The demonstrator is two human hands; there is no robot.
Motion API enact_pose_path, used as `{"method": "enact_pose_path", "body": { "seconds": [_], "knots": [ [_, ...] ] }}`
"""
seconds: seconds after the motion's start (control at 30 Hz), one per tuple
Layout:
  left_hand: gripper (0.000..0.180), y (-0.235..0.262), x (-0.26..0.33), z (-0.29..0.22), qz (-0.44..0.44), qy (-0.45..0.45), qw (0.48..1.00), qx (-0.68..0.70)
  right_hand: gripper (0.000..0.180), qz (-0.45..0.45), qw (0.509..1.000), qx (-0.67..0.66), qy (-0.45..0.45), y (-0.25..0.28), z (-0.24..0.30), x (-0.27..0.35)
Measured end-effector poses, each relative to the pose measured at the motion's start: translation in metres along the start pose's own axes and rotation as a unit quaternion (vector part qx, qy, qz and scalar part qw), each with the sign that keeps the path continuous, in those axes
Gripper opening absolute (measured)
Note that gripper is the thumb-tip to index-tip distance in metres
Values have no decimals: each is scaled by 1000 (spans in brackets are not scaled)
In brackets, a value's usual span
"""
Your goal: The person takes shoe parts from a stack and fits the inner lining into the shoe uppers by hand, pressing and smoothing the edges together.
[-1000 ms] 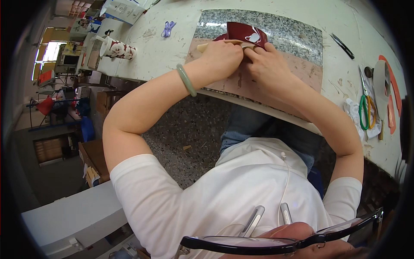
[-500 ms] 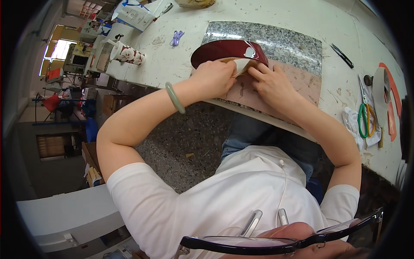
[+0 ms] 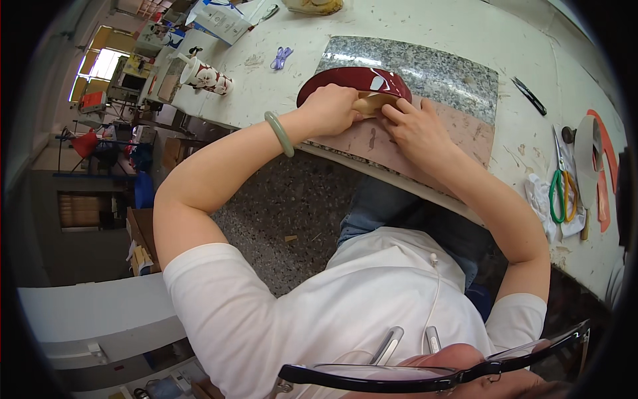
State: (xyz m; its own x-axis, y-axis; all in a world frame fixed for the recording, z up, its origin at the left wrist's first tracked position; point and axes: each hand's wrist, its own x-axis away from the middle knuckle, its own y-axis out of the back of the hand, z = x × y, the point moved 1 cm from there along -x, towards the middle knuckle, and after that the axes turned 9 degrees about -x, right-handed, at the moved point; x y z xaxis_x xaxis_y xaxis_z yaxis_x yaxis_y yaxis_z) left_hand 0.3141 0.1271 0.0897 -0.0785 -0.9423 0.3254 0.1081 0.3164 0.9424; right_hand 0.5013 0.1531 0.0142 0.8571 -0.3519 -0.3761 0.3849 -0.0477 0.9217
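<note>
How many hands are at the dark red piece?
2: left hand at the near edge of the dark red piece, right hand near its right end; no others show.

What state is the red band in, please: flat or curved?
Curved: the red band bows in an arc beyond the left hand and right hand; whether its ends join, I cannot tell.

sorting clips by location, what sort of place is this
Probably a craft workshop: a marked white worktable, a speckled slab on it, and scissors with green and orange handles.
</note>
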Motion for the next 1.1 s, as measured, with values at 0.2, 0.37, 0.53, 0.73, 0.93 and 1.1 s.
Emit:
{"method": "enact_pose_path", "body": {
  "seconds": [0.2,0.37,0.53,0.73,0.93,1.1],
  "knots": [
    [28,-9,-7,1,-2,1,1000,-24,41,42,999,-13,-27,8,0,-4],
    [21,-7,-6,-8,7,8,999,-52,33,43,999,2,-4,14,7,-17],
    [18,-17,5,1,-111,-99,982,-119,15,-14,999,-29,10,-7,7,-16],
    [18,-22,-1,-4,-83,-78,984,-136,14,25,997,-65,-24,-3,8,-23],
    [15,-6,5,1,-93,-48,989,-101,14,37,999,-30,-17,-2,18,-25],
    [17,-10,2,-5,-79,-72,980,-167,16,40,997,-57,-26,1,18,-33]
  ]
}}
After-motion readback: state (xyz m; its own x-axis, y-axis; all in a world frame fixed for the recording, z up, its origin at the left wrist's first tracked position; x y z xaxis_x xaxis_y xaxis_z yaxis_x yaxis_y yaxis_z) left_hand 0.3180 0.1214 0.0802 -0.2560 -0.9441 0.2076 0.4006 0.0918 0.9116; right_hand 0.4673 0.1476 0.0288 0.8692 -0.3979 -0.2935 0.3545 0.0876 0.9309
